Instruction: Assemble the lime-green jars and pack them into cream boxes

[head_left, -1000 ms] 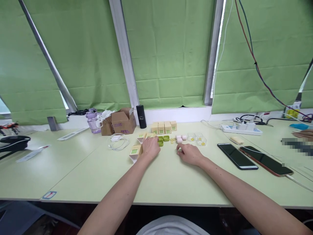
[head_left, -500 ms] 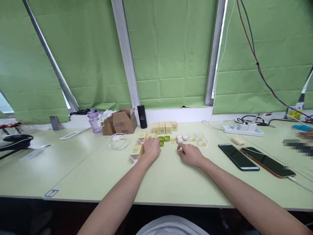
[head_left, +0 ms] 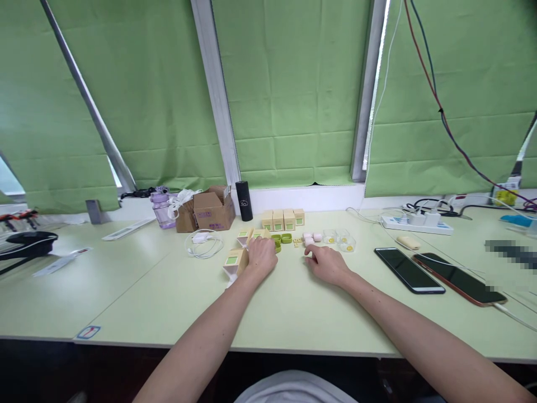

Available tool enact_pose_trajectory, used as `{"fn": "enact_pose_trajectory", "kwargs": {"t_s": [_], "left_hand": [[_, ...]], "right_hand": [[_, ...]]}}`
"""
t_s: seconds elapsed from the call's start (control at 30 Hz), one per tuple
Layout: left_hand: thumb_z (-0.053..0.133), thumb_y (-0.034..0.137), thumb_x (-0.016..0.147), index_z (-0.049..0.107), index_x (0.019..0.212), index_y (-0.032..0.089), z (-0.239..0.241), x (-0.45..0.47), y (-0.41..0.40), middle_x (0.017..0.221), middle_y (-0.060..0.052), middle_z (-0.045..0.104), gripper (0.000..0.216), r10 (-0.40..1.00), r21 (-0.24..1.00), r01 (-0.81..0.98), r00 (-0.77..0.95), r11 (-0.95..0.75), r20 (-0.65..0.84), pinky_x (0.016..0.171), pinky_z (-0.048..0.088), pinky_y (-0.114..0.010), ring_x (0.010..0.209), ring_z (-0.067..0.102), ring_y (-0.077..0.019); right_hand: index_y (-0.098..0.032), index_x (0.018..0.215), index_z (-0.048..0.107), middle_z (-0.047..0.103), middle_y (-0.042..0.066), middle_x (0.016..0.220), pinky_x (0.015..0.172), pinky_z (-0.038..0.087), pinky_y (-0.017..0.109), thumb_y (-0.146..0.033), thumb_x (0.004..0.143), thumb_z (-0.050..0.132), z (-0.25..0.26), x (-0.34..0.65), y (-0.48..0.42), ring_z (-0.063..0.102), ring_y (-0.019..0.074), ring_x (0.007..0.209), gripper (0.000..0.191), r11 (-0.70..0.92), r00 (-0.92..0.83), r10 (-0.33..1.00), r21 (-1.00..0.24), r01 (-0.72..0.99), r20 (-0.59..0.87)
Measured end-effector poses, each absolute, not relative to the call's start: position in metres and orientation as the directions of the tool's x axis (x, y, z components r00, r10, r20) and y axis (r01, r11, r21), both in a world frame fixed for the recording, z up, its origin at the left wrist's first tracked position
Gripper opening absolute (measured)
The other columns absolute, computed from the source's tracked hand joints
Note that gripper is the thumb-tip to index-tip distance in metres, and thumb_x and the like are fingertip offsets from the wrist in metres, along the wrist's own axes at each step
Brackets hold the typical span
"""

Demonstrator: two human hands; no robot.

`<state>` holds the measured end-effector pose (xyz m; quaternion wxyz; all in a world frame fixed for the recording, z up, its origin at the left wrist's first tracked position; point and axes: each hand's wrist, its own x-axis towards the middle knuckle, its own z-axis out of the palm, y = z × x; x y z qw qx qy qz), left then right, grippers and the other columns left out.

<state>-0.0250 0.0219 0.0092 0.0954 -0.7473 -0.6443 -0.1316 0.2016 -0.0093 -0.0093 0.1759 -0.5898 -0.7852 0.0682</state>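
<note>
Our left hand [head_left: 262, 256] bends over beside the small boxes [head_left: 237, 259], fingers curled down; its fingertips are hidden, so we cannot tell what, if anything, it grips. Our right hand [head_left: 328, 264] is loosely curled just beside the pink pieces [head_left: 309, 241], its underside out of sight, so we cannot tell whether it holds something. The nearest box lies just left of our left hand, white flapped end towards us, long axis running away and slightly rightward. That hand partly covers the green cups [head_left: 286, 238]; yellow marks in the clear cups [head_left: 347, 245] are too small to make out.
</note>
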Motion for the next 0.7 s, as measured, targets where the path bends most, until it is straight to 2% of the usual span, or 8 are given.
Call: {"fn": "enact_pose_trajectory", "kwargs": {"t_s": [0.17, 0.4, 0.53, 0.7], "left_hand": [[0.066, 0.012, 0.085, 0.076, 0.082, 0.018, 0.012, -0.019, 0.017, 0.09, -0.015, 0.076, 0.012, 0.932, 0.061, 0.982, 0.15, -0.18, 0.33, 0.094, 0.045, -0.042, 0.102, 0.067, -0.0312], [0.057, 0.008, 0.092, 0.073, 0.083, 0.019, 0.015, -0.001, 0.002, 0.092, -0.011, 0.076, 0.021, 0.834, 0.08, 0.905, 0.346, -0.417, 0.429, 0.091, 0.041, -0.042, 0.099, 0.065, -0.0287], [0.057, 0.009, 0.095, 0.07, 0.084, 0.018, 0.014, 0.004, -0.003, 0.093, -0.011, 0.075, 0.019, 0.776, 0.093, 0.847, 0.429, -0.523, 0.462, 0.088, 0.039, -0.043, 0.099, 0.063, -0.028], [0.057, 0.01, 0.096, 0.069, 0.089, 0.019, 0.012, 0.003, -0.004, 0.092, -0.009, 0.073, 0.017, 0.701, 0.035, 0.793, 0.515, -0.608, 0.494, 0.088, 0.037, -0.042, 0.1, 0.061, -0.0263]], "right_hand": [[-0.025, 0.117, 0.066, 0.078, 0.003, 0.1, 0.067, 0.031, 0.03, -0.025, 0.098, 0.059, -0.009, 0.201, -0.009, 0.069, 0.0227, 0.097, 0.021, 0.287, -0.222, 0.951, -0.342, 0.895, 0.216], [-0.026, 0.119, 0.066, 0.075, 0.002, 0.104, 0.07, 0.037, 0.03, -0.024, 0.093, 0.063, -0.015, 0.204, -0.002, 0.067, 0.0199, 0.093, 0.026, 0.313, -0.185, 0.934, -0.448, 0.838, 0.306], [-0.025, 0.127, 0.061, 0.071, 0.004, 0.118, 0.078, 0.045, 0.03, -0.021, 0.089, 0.068, -0.021, 0.205, 0.004, 0.066, 0.018, 0.095, 0.039, 0.383, -0.179, 0.905, -0.557, 0.737, 0.386], [-0.024, 0.136, 0.056, 0.066, 0.008, 0.132, 0.094, 0.051, 0.035, -0.022, 0.084, 0.074, -0.027, 0.205, 0.008, 0.064, 0.0203, 0.104, 0.055, 0.471, -0.191, 0.869, -0.65, 0.596, 0.456]]}}
